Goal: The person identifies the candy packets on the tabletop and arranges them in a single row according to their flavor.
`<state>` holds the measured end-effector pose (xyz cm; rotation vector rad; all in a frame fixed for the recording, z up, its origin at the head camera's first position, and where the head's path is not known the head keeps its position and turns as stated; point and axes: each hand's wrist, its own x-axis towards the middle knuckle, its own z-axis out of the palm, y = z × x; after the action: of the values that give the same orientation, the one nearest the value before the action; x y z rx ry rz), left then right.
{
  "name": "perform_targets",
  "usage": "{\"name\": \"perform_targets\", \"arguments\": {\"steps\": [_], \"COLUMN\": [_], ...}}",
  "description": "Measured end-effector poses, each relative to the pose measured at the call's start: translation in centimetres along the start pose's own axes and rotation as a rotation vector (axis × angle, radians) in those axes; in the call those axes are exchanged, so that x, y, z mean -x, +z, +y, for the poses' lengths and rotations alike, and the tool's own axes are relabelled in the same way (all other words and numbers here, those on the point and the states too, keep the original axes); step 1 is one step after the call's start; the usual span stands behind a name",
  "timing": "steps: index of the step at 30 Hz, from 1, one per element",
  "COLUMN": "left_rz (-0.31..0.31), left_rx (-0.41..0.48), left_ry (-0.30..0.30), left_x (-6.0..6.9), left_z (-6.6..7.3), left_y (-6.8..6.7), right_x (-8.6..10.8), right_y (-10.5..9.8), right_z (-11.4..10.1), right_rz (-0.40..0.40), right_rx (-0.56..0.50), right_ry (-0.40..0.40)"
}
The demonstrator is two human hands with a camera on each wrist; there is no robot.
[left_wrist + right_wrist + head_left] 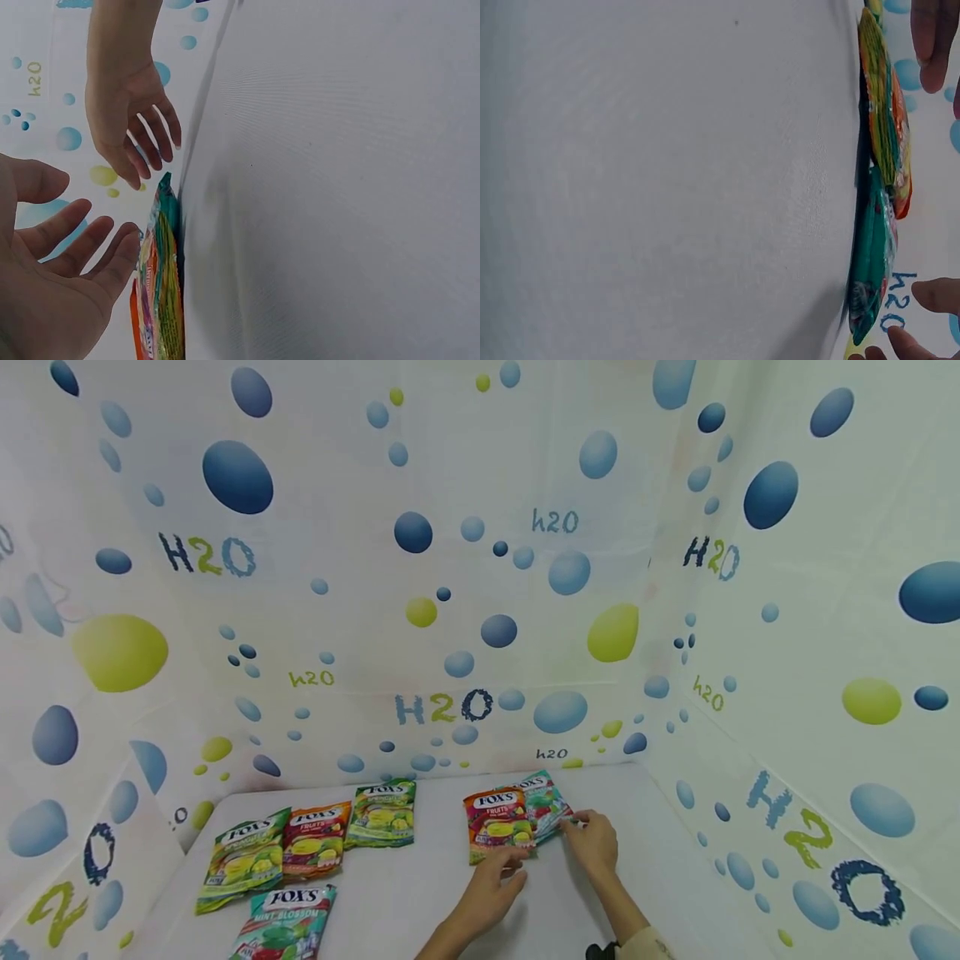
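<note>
My left hand (491, 893) is held just in front of an orange Fox's Fruits candy bag (495, 818), fingers relaxed and holding nothing. Partly behind that bag lies a teal Fox's candy bag (551, 806). At its right edge is my right hand (596, 843); its fingers are loosely extended in the left wrist view, and contact with the bag is hard to tell. A yellow-green side (877, 97) shows against the orange bag in the right wrist view.
On the left of the white table (405, 910) lie a green Fox's bag (243, 864), an orange one (315, 839), another green one (381, 814) and a teal Mint Blossom bag (285, 927). Bubble-printed white curtains (360, 635) enclose the back and sides.
</note>
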<state>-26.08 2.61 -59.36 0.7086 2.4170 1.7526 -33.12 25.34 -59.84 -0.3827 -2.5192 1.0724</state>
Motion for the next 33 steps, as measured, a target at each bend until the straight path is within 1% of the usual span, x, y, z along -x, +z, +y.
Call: {"name": "perform_targets", "arguments": {"steps": [2,5,9,12,20,25,30,33], "left_rz": [-0.005,-0.010,-0.017,-0.020,-0.019,0.004,0.060,0.085], "left_rx": [-0.006,-0.009,0.009,0.014,-0.019,-0.054,-0.124,-0.151], "left_ry": [-0.009,-0.006,0.007,0.000,-0.003,0.015,0.066,0.075], "left_x": [-0.3,-0.6,-0.9,-1.0,-1.5,-2.0,-2.7,-3.3], "left_z": [-0.2,-0.4,-0.5,-0.7,-1.4,-1.1,-0.6,-0.4], "left_y": [0.2,0.4,0.8,1.2,1.7,2.2,2.7,3.0], "right_x": [-0.2,-0.5,-0.9,-1.1,-1.4,-1.9,-2.3,-2.5], "right_y": [0.0,0.1,0.0,0.0,0.3,0.4,0.4,0.6], "right_z": [0.1,0.1,0.1,-0.1,-0.5,-0.7,-0.7,-0.5], "right_rz": [-0.001,-0.011,-0.035,-0.051,-0.082,-0.085,-0.085,-0.096], "right_rx": [0.005,0.005,0.003,0.010,0.017,0.018,0.016,0.023], "right_ry": [0.000,0.009,0.028,0.036,0.047,0.057,0.056,0.064]}}
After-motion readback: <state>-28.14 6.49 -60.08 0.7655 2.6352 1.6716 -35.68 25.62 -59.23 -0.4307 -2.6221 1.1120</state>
